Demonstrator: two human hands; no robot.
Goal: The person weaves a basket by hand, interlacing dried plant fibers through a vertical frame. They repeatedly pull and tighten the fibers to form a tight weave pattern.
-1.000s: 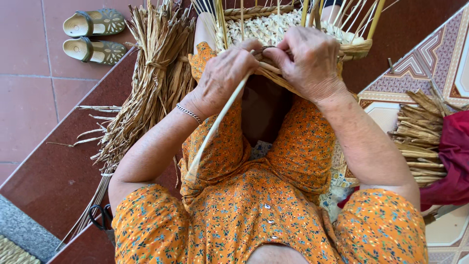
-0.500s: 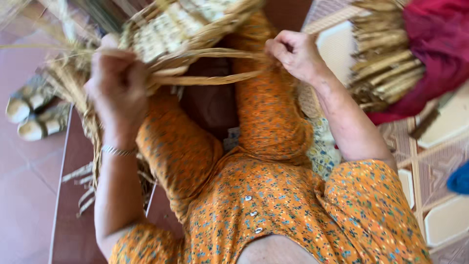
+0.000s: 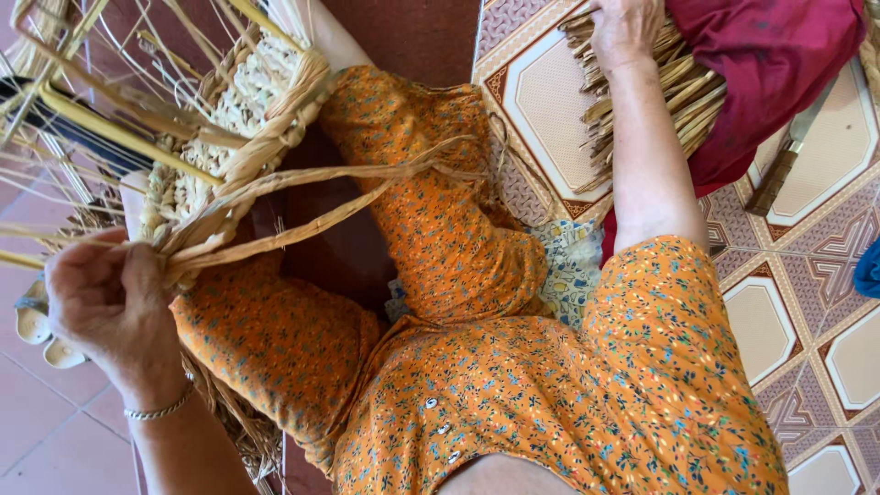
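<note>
At the far left the left hand [image 3: 105, 302] pinches the gathered ends of pale dried rush strands [image 3: 302, 197] against the half-woven straw basket on its yellow frame [image 3: 229, 110], holding the weave mid-step. Unlike half a second ago, when the right hand [image 3: 628, 27] pulled a strand, it now presses on the bundle of dried reeds [image 3: 642, 101] under the dark red cloth [image 3: 770, 64], fingers hidden, so I judge a fresh strand must be drawn across

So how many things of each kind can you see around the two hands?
Hands: 2, left hand, right hand
Half-woven straw basket: 1
Bundle of dry straw stalks: 1
Dark red cloth: 1
Wooden-handled knife: 1
Total: 6
</note>
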